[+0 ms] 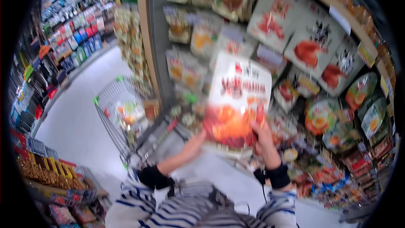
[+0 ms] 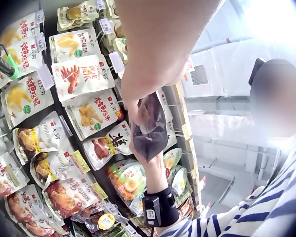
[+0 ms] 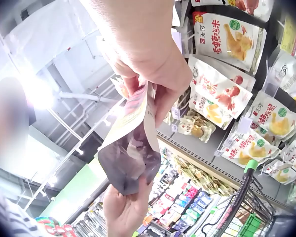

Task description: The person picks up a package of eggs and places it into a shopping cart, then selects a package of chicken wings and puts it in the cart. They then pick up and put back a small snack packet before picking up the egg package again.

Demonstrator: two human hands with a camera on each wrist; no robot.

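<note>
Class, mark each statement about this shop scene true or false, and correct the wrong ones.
1. The left hand and the right hand both hold the pouch. True.
2. The sleeves are plain black. False: they are striped blue and white.
3. In the head view, a shopping cart stands left of the pouch. True.
4. That cart is empty. False: packages lie in it.
5. Black wristbands show on both wrists. True.

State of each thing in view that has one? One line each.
Held pouch: between both hands, printed front showing in head view; seal unclear
Left hand: holding the pouch's lower left side
Right hand: holding the pouch's lower right edge
Shopping cart: packages inside
Shelf packs: displayed in rows
Right wristband: strapped on
</note>
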